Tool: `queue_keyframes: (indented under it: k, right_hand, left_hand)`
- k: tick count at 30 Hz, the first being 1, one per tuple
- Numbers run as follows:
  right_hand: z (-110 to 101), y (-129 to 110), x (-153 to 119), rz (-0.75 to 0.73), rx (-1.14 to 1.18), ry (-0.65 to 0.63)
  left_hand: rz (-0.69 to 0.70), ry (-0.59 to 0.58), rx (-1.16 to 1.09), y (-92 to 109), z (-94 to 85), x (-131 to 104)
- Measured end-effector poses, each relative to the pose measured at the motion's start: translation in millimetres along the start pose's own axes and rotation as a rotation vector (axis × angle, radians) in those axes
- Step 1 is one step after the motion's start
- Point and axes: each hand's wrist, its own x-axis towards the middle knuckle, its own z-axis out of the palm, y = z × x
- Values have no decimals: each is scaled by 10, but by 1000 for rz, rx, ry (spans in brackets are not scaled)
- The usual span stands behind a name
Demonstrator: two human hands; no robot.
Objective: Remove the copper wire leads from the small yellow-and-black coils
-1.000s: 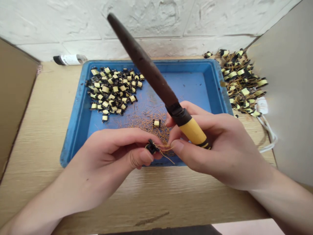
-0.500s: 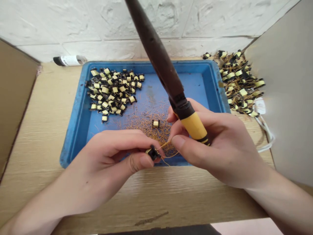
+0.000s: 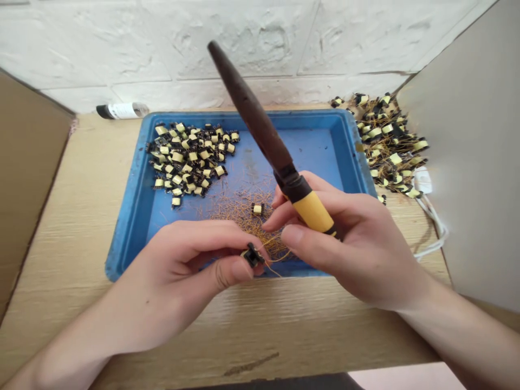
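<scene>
Between thumb and fingers, my left hand [image 3: 179,287] pinches a small black coil bobbin [image 3: 252,255] with thin copper wires trailing to the right. My right hand [image 3: 345,238] is wrapped round a tool with a yellow-and-black handle [image 3: 312,210]; its long dark brown end points up and to the left. The right thumb and index finger are near the wires, a little apart. Beyond the hands, a single yellow-taped bobbin [image 3: 257,209] lies on a mass of wire clippings [image 3: 231,210] in the blue tray [image 3: 122,216].
Many yellow-taped bobbins [image 3: 187,157] are heaped in the tray's left part. Another pile with long wires [image 3: 390,146] lies right of the tray, near a white cable [image 3: 436,230]. A small bottle [image 3: 122,111] lies behind at the left, by the white wall.
The view has shifted slightly, and the tool's tip now shows. My right index finger has stretched to the left, away from the thumb. My left hand keeps its pinch on the bobbin.
</scene>
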Motion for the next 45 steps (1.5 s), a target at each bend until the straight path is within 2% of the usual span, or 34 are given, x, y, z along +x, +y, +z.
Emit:
queue_keyframes:
  k: [3, 9, 18, 26, 31, 34, 38, 40, 45]
  right_hand:
    - [-11, 3, -1, 7, 16, -13]
    - [-41, -5, 4, 11, 55, -125]
    - [-44, 33, 14, 86, 59, -51]
    - [-36, 4, 14, 84, 30, -108]
    - [-35, -18, 6, 87, -2, -125]
    - [-24, -7, 9, 96, -3, -71]
    - [0, 16, 9, 59, -46, 114]
    - [9, 16, 4, 24, -47, 165]
    - [25, -1, -9, -27, -60, 128]
  left_hand:
    - [-27, 0, -54, -2, 6, 26]
    - [-65, -1, -161, 11, 4, 26]
    - [-65, 15, -130, -16, 0, -18]
    - [-102, 16, -132, 32, -4, -3]
    - [-80, 4, -137, 12, -5, -8]
    - [-83, 32, -115, 2, 2, -8]
    - [-110, 86, -72, -2, 15, -16]
    - [-117, 81, -51, 0, 19, -19]
    - [-67, 91, -9, 16, 20, -6]
